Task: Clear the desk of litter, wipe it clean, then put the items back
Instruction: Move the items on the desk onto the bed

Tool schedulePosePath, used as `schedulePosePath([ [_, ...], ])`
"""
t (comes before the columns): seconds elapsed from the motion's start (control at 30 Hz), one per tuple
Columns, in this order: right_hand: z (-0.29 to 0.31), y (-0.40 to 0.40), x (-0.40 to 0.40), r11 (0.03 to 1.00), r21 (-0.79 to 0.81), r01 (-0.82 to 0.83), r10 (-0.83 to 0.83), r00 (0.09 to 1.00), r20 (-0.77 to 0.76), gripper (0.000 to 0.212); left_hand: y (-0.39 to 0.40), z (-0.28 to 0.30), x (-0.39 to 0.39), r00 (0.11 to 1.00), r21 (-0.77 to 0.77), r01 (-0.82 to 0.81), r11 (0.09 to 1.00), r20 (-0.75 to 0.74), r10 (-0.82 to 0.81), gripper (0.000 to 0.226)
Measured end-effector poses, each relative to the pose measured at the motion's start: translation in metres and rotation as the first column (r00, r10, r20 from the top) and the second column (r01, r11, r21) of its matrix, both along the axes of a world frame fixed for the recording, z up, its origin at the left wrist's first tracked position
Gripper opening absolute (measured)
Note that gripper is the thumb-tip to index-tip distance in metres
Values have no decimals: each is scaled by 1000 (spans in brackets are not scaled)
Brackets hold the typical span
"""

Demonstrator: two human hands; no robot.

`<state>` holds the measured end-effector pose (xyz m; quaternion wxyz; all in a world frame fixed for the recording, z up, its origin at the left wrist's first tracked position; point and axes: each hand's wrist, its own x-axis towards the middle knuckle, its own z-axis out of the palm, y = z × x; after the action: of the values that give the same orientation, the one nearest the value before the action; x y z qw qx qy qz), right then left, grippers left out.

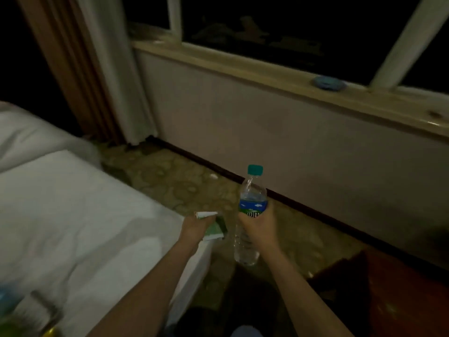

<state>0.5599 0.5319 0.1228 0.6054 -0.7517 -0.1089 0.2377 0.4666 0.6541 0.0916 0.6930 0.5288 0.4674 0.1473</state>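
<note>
My right hand (258, 223) grips the water bottle (250, 215) at its label, long axis upright, cap far — my left hand (196, 226), just beside it, clutches green-and-white litter (213, 227) over the near bed (73, 203) corner.

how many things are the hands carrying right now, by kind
plastic water bottle, gripped by the right hand: 1
green and white paper packet, gripped by the left hand: 1
total: 2
</note>
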Motion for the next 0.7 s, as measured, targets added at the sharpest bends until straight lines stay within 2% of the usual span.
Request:
schedulePosePath([
  [0.13,-13,51,-2,967,-34,-253,254,967,26,54,21,-12,-38,975,-9,-215,977,-65,214,28],
  [0.33,-37,112,-46,835,-114,-538,540,841,-12,52,17,-17,-110,843,42,-501,865,-202,498,11],
  [0.47,-55,146,-95,709,-128,-693,697,717,-25,55,15,-21,-165,714,-29,-688,726,-206,669,12],
  [0.53,-61,161,-123,627,-140,-766,767,639,-62,55,16,-24,-193,664,-41,-738,674,-224,714,5],
  [0.63,-73,183,-167,539,-148,-829,828,554,-91,58,25,-38,-236,578,-65,-811,581,-231,782,24],
  [0.7,-81,197,-192,507,-159,-847,844,525,-111,57,35,-49,-261,545,-64,-834,547,-247,801,24],
])
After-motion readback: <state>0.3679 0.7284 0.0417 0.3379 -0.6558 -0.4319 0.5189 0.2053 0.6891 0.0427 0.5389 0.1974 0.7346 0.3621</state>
